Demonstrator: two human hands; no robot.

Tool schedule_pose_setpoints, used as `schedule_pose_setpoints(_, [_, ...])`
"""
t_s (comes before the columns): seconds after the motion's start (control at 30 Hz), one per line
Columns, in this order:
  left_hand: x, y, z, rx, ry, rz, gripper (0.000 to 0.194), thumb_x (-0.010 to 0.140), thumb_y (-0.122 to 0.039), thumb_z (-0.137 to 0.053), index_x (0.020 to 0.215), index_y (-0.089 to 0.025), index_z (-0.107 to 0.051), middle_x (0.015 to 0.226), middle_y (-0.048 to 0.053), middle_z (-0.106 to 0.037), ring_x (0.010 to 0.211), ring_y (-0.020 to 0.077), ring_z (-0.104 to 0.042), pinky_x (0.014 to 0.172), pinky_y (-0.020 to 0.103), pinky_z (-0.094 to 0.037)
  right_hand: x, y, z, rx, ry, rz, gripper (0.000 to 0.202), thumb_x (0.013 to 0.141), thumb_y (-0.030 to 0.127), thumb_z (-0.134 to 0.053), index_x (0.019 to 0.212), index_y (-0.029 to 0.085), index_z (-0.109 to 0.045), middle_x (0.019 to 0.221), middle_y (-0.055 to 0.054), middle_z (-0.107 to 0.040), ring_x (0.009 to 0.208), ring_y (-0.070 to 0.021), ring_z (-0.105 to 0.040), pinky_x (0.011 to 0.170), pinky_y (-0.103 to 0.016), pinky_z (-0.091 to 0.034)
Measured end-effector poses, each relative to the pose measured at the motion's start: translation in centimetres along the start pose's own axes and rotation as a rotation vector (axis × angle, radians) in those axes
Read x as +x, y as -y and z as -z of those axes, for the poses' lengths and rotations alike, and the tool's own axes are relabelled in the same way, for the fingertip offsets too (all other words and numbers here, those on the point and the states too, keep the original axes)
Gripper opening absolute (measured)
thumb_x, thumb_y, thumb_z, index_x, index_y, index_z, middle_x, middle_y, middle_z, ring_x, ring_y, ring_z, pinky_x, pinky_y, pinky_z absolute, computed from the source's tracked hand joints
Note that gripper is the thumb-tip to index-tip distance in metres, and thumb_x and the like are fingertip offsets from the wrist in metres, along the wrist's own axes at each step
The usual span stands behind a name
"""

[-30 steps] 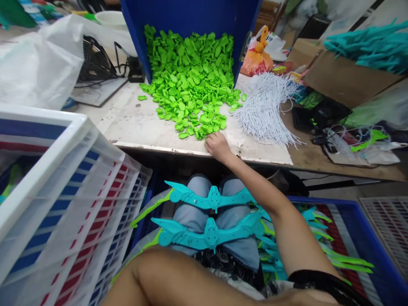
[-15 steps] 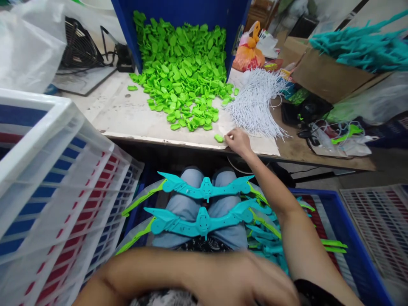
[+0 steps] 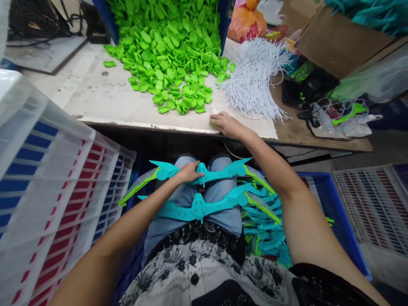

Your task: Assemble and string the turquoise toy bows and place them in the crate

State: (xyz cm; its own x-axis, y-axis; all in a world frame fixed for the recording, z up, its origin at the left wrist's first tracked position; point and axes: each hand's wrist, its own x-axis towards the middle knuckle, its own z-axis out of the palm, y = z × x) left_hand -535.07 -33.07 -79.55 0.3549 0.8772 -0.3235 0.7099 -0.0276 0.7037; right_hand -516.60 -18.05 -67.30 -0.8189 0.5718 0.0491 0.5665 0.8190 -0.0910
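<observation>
Two turquoise toy bows with lime-green limb ends lie across my lap, one behind the other. My left hand (image 3: 190, 171) is closed around the farther toy bow (image 3: 219, 174), just left of its middle. The nearer toy bow (image 3: 219, 207) rests on my thighs, untouched by fingers. At the front edge of the table, my right hand (image 3: 227, 124) has its fingers closed over a small green plastic piece (image 3: 213, 125), mostly hidden beneath them. A heap of similar green pieces (image 3: 172, 55) spills from a blue bin behind.
White cords (image 3: 255, 80) lie in a bundle on the table (image 3: 134, 117). A white crate (image 3: 66, 174) stands at my left. More bows (image 3: 264, 229) fill a blue tray (image 3: 344, 221) at my right. A cardboard box (image 3: 344, 38) holds turquoise parts.
My left hand has gone from close to my body out to the farther bow and taken hold of it. My right hand has shifted onto the loose green piece. The view has tilted down.
</observation>
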Motion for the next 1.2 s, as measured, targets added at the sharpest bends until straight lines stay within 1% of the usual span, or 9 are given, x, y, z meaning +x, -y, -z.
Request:
schedule_pose_setpoints(0.13, [1.1, 0.3, 0.4, -0.172, -0.089, 0.017, 0.045, 0.073, -0.038, -0.062, 0.110, -0.014, -0.060, 0.100, 0.008, -0.068, 0.093, 0.0238, -0.063, 0.082, 0.032, -0.047, -1.1, 0.8, -0.5, -0.023, -0.119, -0.067, 0.035, 0.093, 0.027, -0.035, 0.113, 0.012, -0.060, 0.120, -0.014, -0.057, 0.105, -0.0251, -0.046, 0.093, -0.042, -0.036])
schedule_pose_setpoints(0.2, [1.4, 0.7, 0.7, -0.338, -0.051, 0.030, 0.041, 0.074, -0.044, -0.060, 0.102, -0.014, -0.062, 0.093, 0.006, -0.069, 0.087, 0.0223, -0.063, 0.077, 0.030, -0.048, -2.5, 2.6, -1.4, 0.005, -0.213, -0.067, 0.036, 0.093, 0.032, -0.038, 0.114, 0.011, -0.059, 0.118, -0.014, -0.058, 0.105, -0.0247, -0.047, 0.094, -0.042, -0.035])
schedule_pose_setpoints(0.4, [1.9, 1.1, 1.6, -0.865, 0.098, 0.196, 0.050, 0.071, -0.060, -0.061, 0.084, -0.012, -0.064, 0.079, 0.007, -0.067, 0.078, 0.0183, -0.061, 0.073, 0.029, -0.047, -8.1, 8.9, -8.2, 0.112, -0.109, 0.105, 0.030, 0.093, 0.031, -0.040, 0.106, 0.014, -0.062, 0.117, -0.012, -0.063, 0.103, -0.0230, -0.050, 0.083, -0.038, -0.043])
schedule_pose_setpoints(0.57, [2.2, 0.8, 1.4, -0.945, 0.112, 0.246, 0.048, 0.069, -0.059, -0.065, 0.073, -0.012, -0.061, 0.062, 0.003, -0.060, 0.062, 0.0136, -0.055, 0.064, 0.026, -0.042, -9.0, 9.6, -12.3, 0.199, -0.206, 0.115, 0.027, 0.093, 0.026, -0.042, 0.103, 0.015, -0.064, 0.119, -0.011, -0.063, 0.108, -0.0235, -0.052, 0.089, -0.042, -0.047])
schedule_pose_setpoints(0.77, [2.1, 1.2, 1.4, -0.864, 0.113, 0.114, 0.049, 0.070, -0.060, -0.063, 0.076, -0.012, -0.066, 0.059, 0.001, -0.056, 0.056, 0.0110, -0.047, 0.055, 0.023, -0.034, -8.6, 9.8, -13.5, 0.445, -0.242, -0.098, 0.029, 0.088, 0.030, -0.053, 0.114, 0.019, -0.059, 0.119, -0.011, -0.062, 0.112, -0.0231, -0.055, 0.094, -0.042, -0.047])
schedule_pose_setpoints(0.93, [2.0, 1.3, 0.7, -0.734, 0.070, 0.026, 0.045, 0.067, -0.051, -0.069, 0.091, -0.013, -0.067, 0.061, -0.003, -0.053, 0.052, 0.0079, -0.040, 0.048, 0.021, -0.027, -8.4, 9.8, -13.5, 0.670, -0.196, -0.327, 0.061, 0.078, 0.030, -0.066, 0.132, 0.018, -0.042, 0.127, -0.012, -0.056, 0.113, -0.0207, -0.056, 0.094, -0.035, -0.047])
schedule_pose_setpoints(1.03, [2.2, 1.3, 0.1, -0.708, 0.021, 0.075, 0.042, 0.064, -0.046, -0.071, 0.088, -0.013, -0.067, 0.060, -0.003, -0.054, 0.052, 0.0081, -0.042, 0.048, 0.020, -0.029, -7.4, 9.1, -12.5, 0.615, -0.004, -0.463, 0.088, 0.068, 0.034, -0.074, 0.142, 0.017, -0.030, 0.127, -0.014, -0.056, 0.113, -0.0256, -0.056, 0.091, -0.038, -0.047])
schedule_pose_setpoints(1.13, [2.3, 1.3, -0.2, -0.706, -0.005, 0.127, 0.040, 0.059, -0.044, -0.072, 0.086, -0.014, -0.068, 0.056, -0.005, -0.051, 0.049, 0.0076, -0.040, 0.047, 0.021, -0.028, -6.5, 8.9, -11.6, 0.540, 0.209, -0.492, 0.086, 0.067, 0.039, -0.074, 0.141, 0.020, -0.035, 0.114, -0.011, -0.064, 0.106, -0.0267, -0.060, 0.086, -0.036, -0.047])
schedule_pose_setpoints(1.2, [2.1, 1.3, 0.0, -0.714, 0.025, 0.125, 0.041, 0.058, -0.043, -0.072, 0.088, -0.015, -0.069, 0.055, -0.006, -0.050, 0.047, 0.0073, -0.039, 0.046, 0.021, -0.027, -6.5, 9.4, -11.3, 0.508, 0.251, -0.497, 0.081, 0.067, 0.042, -0.073, 0.139, 0.023, -0.039, 0.114, -0.008, -0.065, 0.103, -0.0253, -0.062, 0.082, -0.033, -0.047])
